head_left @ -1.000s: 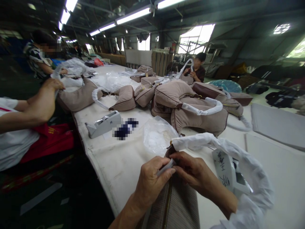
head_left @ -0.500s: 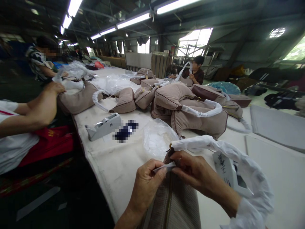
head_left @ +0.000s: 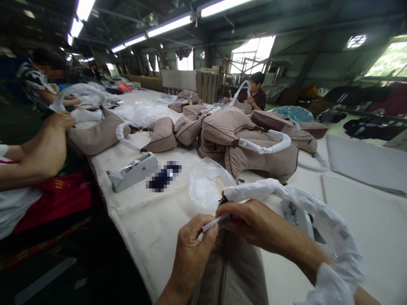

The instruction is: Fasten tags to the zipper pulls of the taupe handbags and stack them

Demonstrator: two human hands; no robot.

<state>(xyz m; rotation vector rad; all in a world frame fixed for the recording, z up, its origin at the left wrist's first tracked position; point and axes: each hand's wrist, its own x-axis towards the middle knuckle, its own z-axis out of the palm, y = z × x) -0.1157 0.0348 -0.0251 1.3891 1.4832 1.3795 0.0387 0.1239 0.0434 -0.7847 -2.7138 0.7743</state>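
Observation:
A handbag (head_left: 244,269) in taupe ribbed fabric, with a zipper along its top, lies in front of me. Its handle (head_left: 321,214) is wrapped in white paper and arches over my right forearm. My left hand (head_left: 192,248) pinches a narrow white strip (head_left: 210,224) between thumb and fingers at the far end of the zipper. On the strip's other end, beside the metal ring of the handle, my right hand (head_left: 254,222) is closed; its fingertips are partly hidden. Behind the right wrist, a tape dispenser (head_left: 297,218) with handwriting is partly covered by the arm and handle.
Several finished-looking taupe handbags (head_left: 260,156) are piled ahead. A clear plastic bag (head_left: 208,182) and a second tape dispenser (head_left: 133,169) lie nearer. White boards (head_left: 365,165) are at right. A co-worker's arms (head_left: 47,148) handle a bag at left; other people work farther off.
The view has shifted slightly to the right. The white strip now looks narrower and more folded between my hands, and my right fingers have closed farther over its end.

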